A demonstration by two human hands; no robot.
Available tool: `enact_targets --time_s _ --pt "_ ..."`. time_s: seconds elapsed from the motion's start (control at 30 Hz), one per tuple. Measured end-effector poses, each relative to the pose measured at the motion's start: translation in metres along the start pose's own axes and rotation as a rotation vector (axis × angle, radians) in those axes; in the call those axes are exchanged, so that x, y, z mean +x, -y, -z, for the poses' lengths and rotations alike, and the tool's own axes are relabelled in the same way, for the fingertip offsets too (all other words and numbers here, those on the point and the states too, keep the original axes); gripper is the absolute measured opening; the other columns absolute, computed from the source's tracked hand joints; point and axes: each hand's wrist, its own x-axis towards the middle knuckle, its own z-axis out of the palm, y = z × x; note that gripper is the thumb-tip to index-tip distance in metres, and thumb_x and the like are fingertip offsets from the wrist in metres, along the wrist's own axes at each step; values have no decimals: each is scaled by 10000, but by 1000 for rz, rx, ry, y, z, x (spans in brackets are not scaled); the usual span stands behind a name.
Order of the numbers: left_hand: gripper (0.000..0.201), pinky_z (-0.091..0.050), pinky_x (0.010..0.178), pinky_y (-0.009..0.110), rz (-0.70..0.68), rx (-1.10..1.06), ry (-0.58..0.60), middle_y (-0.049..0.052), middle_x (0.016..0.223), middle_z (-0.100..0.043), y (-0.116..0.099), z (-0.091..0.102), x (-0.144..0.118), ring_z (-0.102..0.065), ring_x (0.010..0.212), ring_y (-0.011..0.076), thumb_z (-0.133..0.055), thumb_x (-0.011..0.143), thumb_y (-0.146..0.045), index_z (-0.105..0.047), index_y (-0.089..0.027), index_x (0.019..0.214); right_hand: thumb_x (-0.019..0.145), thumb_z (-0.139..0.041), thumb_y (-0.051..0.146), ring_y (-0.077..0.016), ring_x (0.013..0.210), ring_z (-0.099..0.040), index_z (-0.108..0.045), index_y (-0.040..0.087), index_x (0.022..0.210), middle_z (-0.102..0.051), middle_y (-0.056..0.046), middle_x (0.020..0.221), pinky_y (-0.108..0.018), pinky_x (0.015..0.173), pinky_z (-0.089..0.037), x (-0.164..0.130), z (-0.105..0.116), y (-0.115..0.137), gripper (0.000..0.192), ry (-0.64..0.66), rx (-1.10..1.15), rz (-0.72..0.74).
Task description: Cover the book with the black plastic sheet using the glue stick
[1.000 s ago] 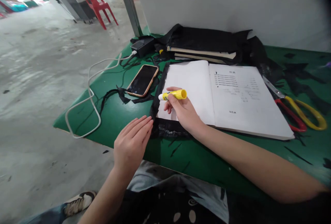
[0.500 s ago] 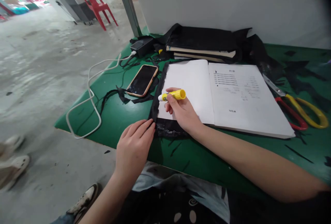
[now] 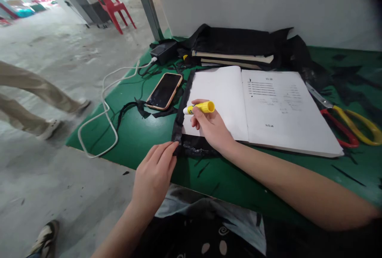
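An open book (image 3: 262, 107) lies on a green table (image 3: 143, 130), with black cloth (image 3: 191, 148) under its left page and sticking out along the left and front edges. My right hand (image 3: 211, 129) holds a yellow glue stick (image 3: 200, 108) over the lower left of the blank page, tip pointing left. My left hand (image 3: 153, 176) has its fingertips at the front left corner of the black cloth, at the table's near edge.
A phone (image 3: 164, 91) lies face up left of the book, with a white cable (image 3: 104, 109) and a black charger (image 3: 164, 51) beyond. Scissors with red and yellow handles (image 3: 346, 125) lie at the right. A stack of books in black cloth (image 3: 232, 49) sits behind. Another person's legs (image 3: 32, 99) cross the floor at left.
My left hand has slid toward the cloth's front left corner and its fingers now pinch at it. A person's legs have walked into view at the left. My right hand stays put.
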Motion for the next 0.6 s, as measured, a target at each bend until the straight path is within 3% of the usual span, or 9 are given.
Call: enact_targets --time_s 0.17,0.4,0.6 --pt "248 -492 900 340 -75 -7 -9 57 1092 -651 3 0 -5 -568 960 185 -531 859 -84 -615 -131 1087 861 -497 530 -112 616 -495 -493 246 1097 -520 28 672 -265 588 -407 0 0 0 369 7 0 3" --pt "310 -497 912 396 -158 43 131 90 1204 -603 10 4 -10 -536 1028 233 -482 867 -69 -607 -110 1147 867 -492 523 -110 616 -495 -494 246 1104 -514 31 671 -263 593 -409 1 0 -1 365 14 0 12" --pt "299 -515 868 400 -182 75 173 105 1217 -591 11 7 -10 -537 951 223 -450 886 -89 -614 -95 1137 866 -490 526 -109 623 -498 -491 244 1113 -513 29 681 -260 594 -412 0 1 -2 376 24 -4 10"
